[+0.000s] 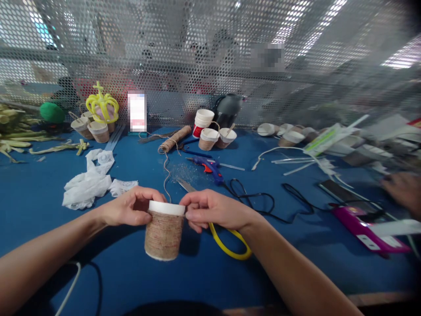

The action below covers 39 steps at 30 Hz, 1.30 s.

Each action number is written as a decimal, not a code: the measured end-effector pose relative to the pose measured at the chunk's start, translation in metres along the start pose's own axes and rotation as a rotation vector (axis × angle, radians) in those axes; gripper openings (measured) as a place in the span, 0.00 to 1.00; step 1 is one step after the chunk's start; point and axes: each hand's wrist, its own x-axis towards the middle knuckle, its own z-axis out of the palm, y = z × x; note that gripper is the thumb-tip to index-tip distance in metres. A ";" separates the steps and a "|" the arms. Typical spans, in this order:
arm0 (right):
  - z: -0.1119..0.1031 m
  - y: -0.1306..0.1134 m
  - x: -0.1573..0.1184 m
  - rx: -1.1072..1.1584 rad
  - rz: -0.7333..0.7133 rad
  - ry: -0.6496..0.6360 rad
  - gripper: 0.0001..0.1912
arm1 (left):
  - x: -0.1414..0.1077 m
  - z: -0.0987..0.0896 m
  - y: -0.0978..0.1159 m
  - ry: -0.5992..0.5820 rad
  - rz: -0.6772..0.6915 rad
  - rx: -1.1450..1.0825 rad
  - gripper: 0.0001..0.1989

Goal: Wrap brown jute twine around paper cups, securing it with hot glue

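Observation:
A white paper cup [164, 235] wrapped in brown twine hangs over the blue table between my two hands. My left hand [133, 206] is closed on its left side, thumb near the rim. At the right, my right hand [210, 210] pinches by the upper edge of the wrapping, its fingertips on the cup or the twine there. From behind the cup a strand of twine [167, 175] runs back to a twine roll [174, 138]. Yellow-handled scissors [230, 245] lie partly under my right hand, blade pointing away.
A blue glue gun [208, 167] with a black cord lies behind my right hand. White lace [87, 186] is at the left. Finished-looking cups [208, 138] stand by the mesh screen. A magenta power strip [368, 230] and another person's hand [403, 193] are at the right.

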 end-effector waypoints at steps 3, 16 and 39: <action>0.001 0.000 0.001 -0.024 0.003 0.002 0.06 | 0.001 0.001 0.001 0.000 -0.005 0.002 0.14; 0.009 -0.005 0.001 -0.413 0.070 0.153 0.05 | 0.007 0.012 0.011 0.052 0.007 0.651 0.13; 0.022 -0.003 0.006 -0.601 -0.047 0.445 0.08 | 0.013 0.017 -0.002 0.216 -0.029 0.426 0.09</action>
